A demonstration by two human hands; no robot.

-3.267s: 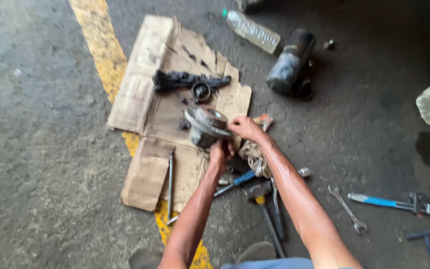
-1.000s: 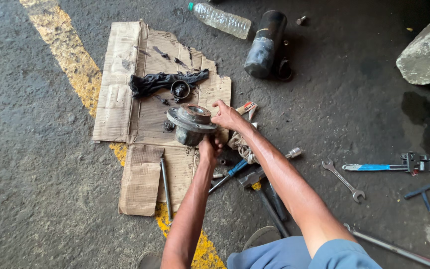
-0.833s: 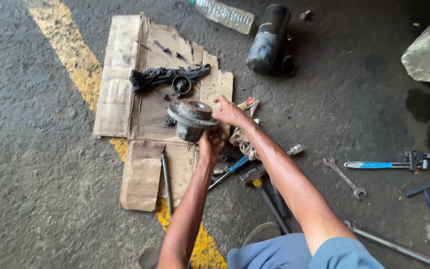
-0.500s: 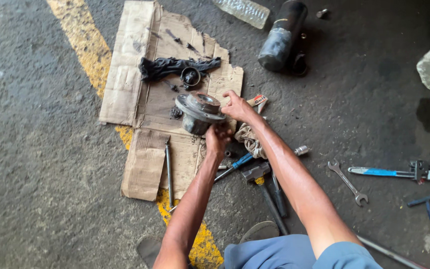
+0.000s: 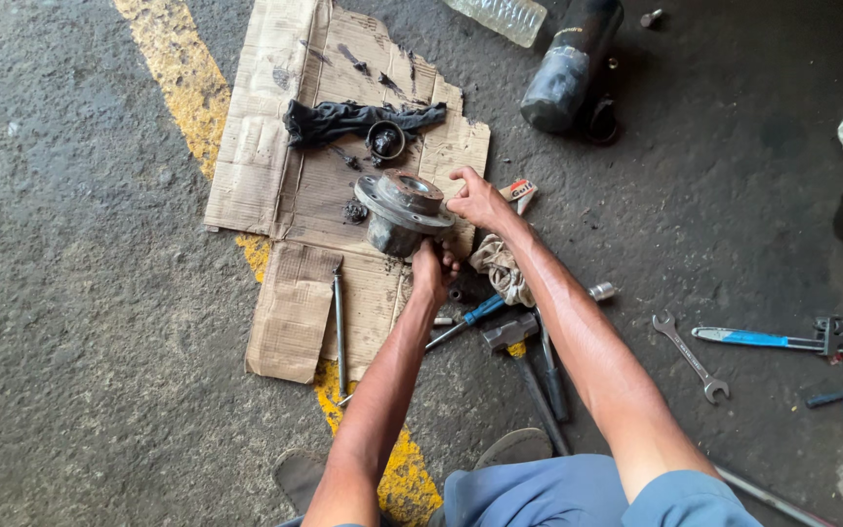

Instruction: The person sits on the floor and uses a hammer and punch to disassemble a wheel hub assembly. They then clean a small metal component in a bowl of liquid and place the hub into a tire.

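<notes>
Head view: grey metal hub (image 5: 402, 210) tilted on the flattened cardboard (image 5: 285, 176) near its right edge, just below a black rag (image 5: 343, 117) and a small ring-shaped part (image 5: 385, 141); open asphalt floor (image 5: 80, 322) to the left beyond the yellow line (image 5: 182, 88), crowded to the right with a screwdriver (image 5: 470, 314), hammer (image 5: 529, 376), wrench (image 5: 690, 356) and black cylinder (image 5: 568, 68). Left hand (image 5: 431, 273) clenched on the hub's lower body from beneath, right hand (image 5: 478, 200) gripping the flange's right rim, fingers curled over it.
</notes>
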